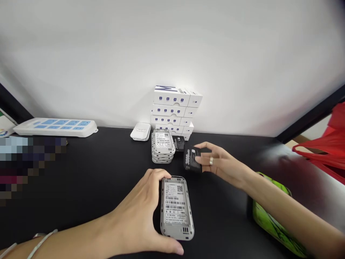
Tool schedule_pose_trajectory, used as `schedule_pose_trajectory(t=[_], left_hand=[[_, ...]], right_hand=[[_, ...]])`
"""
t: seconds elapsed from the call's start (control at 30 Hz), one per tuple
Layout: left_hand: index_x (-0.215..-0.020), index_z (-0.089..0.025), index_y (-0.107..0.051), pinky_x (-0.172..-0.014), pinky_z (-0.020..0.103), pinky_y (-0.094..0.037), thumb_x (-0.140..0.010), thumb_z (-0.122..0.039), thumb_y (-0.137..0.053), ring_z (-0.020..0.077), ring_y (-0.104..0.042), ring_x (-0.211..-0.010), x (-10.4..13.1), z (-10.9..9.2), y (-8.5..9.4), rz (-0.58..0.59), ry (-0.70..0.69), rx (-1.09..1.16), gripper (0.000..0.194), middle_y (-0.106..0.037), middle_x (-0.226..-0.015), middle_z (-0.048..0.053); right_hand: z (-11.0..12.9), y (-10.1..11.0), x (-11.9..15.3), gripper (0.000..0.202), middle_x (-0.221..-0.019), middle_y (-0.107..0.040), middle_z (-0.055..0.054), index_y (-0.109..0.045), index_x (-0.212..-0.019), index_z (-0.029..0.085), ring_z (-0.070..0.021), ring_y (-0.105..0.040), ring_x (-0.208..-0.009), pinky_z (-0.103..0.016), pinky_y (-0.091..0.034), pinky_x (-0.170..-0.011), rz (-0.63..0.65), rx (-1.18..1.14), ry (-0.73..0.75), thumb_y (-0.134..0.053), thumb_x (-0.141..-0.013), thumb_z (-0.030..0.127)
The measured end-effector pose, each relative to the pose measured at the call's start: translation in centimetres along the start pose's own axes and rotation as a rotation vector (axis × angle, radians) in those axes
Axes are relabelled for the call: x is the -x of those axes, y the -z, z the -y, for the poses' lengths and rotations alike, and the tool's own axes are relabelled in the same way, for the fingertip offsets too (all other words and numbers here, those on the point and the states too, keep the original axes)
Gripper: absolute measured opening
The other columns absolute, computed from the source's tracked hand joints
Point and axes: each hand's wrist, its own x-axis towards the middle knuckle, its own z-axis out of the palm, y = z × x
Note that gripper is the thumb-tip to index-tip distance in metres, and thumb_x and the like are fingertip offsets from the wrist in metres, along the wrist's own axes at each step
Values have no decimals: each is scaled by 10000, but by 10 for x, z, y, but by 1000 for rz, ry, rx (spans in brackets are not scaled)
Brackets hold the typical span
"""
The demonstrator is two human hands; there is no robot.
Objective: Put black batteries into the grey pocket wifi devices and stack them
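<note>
My left hand (144, 212) spans a grey device casing (176, 201), with fingers at its top edge and the thumb by its bottom edge. The casing lies open side up on the black table, showing a label with barcodes and a QR code. Between the thumb and fingers of my right hand (212, 158) is a flat black battery marked 3000mAh (192, 158), raised and tilted to the right of a stack of similar casings (163, 144). Another black battery (179, 143) lies behind, partly hidden by that stack.
White boxes (172, 99) stand stacked against the wall. White covers (141, 131) are piled left of the casings. A white power strip (56, 127) lies at the back left. To the right are a green patterned item (272, 212) and a red bag (329, 144).
</note>
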Motion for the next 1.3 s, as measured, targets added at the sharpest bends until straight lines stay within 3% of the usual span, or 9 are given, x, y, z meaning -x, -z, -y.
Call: schedule_pose_trajectory(t=[0.13,0.27,0.4,0.5,0.6,0.73,0.97,1.13,1.3], left_hand=[[-1299,-323,-147,-959,593,-487,-489,-629,-860,398,-477,-1211,0,5,-3,30,56,28,1121,-380,-1327,130],[-1322,-336,-130,-961,602,-488,-489,-617,-869,399,-471,-1221,1,6,-5,34,94,45,1148,-354,-1341,127],[-1316,-330,-148,-944,580,-504,-484,-586,-879,399,-495,-1190,1,7,-5,20,88,52,1137,-379,-1321,122],[-1309,-317,-165,-930,578,-506,-465,-599,-882,401,-504,-1163,1,7,-5,-2,55,48,1142,-403,-1290,120],[-1296,-326,-156,-908,576,-511,-441,-605,-895,390,-504,-1142,-1,5,-5,-14,27,41,1164,-398,-1273,110],[-1264,-334,-184,-915,541,-514,-411,-540,-937,363,-501,-1132,-3,4,-5,-25,-29,56,1156,-404,-1235,81],[-1275,-303,-200,-928,577,-508,-465,-678,-855,398,-488,-1181,-2,8,-6,-27,-56,66,1108,-391,-1294,136],[-1308,-282,-165,-940,616,-489,-506,-724,-808,429,-492,-1203,0,7,-5,-40,-48,38,1118,-376,-1343,185],[-1303,-256,-189,-943,653,-478,-568,-753,-752,440,-471,-1231,-1,3,-2,18,-25,16,1051,-381,-1349,192]], right_hand=[[-11,-27,26,383,-762,-669,29,-453,-993,240,-125,-614,-646,-279,-513,-627,110,105,114,-756,-765,289],[-16,-46,35,325,-861,-651,7,-535,-1051,242,-146,-596,-747,-312,-512,-710,78,386,263,-724,-791,288],[-15,-48,36,307,-857,-623,11,-610,-1023,260,-160,-564,-769,-316,-491,-718,62,675,273,-752,-753,297],[-17,-44,38,340,-1087,-592,-47,-603,-1029,244,-186,-584,-909,-336,-517,-813,120,729,296,-763,-748,349],[-16,-40,41,549,-1355,-453,-106,-584,-1178,236,-254,-517,-1180,-377,-459,-1004,226,800,390,-785,-713,449],[-11,-43,45,977,-1431,-426,-158,-390,-1453,190,-331,-395,-1313,-461,-361,-1104,388,995,457,-800,-642,550],[-7,-56,49,1022,-1440,-401,-175,-334,-1485,145,-346,-360,-1316,-474,-361,-1101,367,1107,467,-801,-623,432],[15,-15,44,969,-1353,-485,-101,-446,-1388,223,-279,-487,-1238,-358,-434,-1045,461,1057,350,-829,-499,284],[34,57,9,807,-1344,-532,-82,-514,-1281,268,-344,-537,-1192,-426,-460,-987,227,1225,120,-809,-537,372]])
